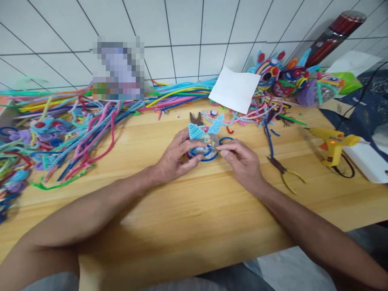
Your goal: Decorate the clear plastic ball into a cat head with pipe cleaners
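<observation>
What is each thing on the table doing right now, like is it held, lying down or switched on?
Left hand: grips the craft piece.
Right hand: pinches the craft piece's edge.
Craft piece: held just above the table, blue ears upward.
Glue gun: standing alone, orange light showing.
Pliers: lying flat, handles apart.
White paper: propped on pipe cleaners.
Pipe cleaners: loose, tangled pile.

Two bare hands, the left hand (174, 159) and the right hand (242, 161), meet at one small clear ball craft with two light-blue pipe-cleaner ears (203, 143). On the wooden table (194, 210) lie one yellow hot-glue gun (332, 145), one pair of yellow-handled pliers (283, 171) and one white paper sheet (235, 89). The loose colourful pipe cleaners (75, 121) are too many to count.
</observation>
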`<state>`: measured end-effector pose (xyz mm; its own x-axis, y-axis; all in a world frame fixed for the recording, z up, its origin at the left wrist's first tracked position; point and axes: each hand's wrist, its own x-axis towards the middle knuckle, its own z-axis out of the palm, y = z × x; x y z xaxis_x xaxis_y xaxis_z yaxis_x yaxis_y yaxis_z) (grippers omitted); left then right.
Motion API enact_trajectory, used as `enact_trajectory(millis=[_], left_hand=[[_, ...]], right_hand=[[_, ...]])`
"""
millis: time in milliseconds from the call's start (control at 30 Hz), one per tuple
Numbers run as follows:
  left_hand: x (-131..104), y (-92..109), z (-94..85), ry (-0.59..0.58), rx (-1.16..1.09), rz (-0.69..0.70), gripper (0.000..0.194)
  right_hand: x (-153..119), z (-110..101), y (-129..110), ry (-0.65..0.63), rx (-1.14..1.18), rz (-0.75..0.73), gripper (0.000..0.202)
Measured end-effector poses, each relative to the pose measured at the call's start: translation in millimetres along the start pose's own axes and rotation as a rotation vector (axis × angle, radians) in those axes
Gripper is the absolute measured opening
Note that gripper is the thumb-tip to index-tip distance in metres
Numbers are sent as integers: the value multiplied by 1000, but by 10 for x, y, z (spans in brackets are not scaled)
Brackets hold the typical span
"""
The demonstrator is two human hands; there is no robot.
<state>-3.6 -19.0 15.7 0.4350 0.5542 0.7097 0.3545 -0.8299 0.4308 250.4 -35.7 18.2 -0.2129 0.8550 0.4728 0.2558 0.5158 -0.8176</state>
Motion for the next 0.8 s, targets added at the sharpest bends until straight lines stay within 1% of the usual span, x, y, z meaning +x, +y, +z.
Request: enact_trajectory(millis=[100, 233, 367, 467, 567, 700, 800], left_hand=[[-12, -9, -1, -6, -13, -25, 32], [-17, -13, -4, -21, 22, -28, 31], [-8, -10, 6, -12, 9, 6, 31], [-4, -10, 12, 7, 5, 19, 32], [-5, -8, 2, -5, 18, -3, 30], [-16, -6, -14, -39, 26, -40, 30], [-23, -14, -7, -25, 11, -29, 32]], right_hand=[[-4, 22, 11, 5, -2, 15, 16], [-15, 19, -4, 5, -8, 34, 16], [-6, -3, -36, 4, 12, -1, 15], [7, -5, -48, -8, -14, -11, 15], [10, -6, -49, -6, -32, -5, 15], [-8, -37, -40, -12, -4, -37, 16], [-20, -59, -16, -38, 5, -62, 16]])
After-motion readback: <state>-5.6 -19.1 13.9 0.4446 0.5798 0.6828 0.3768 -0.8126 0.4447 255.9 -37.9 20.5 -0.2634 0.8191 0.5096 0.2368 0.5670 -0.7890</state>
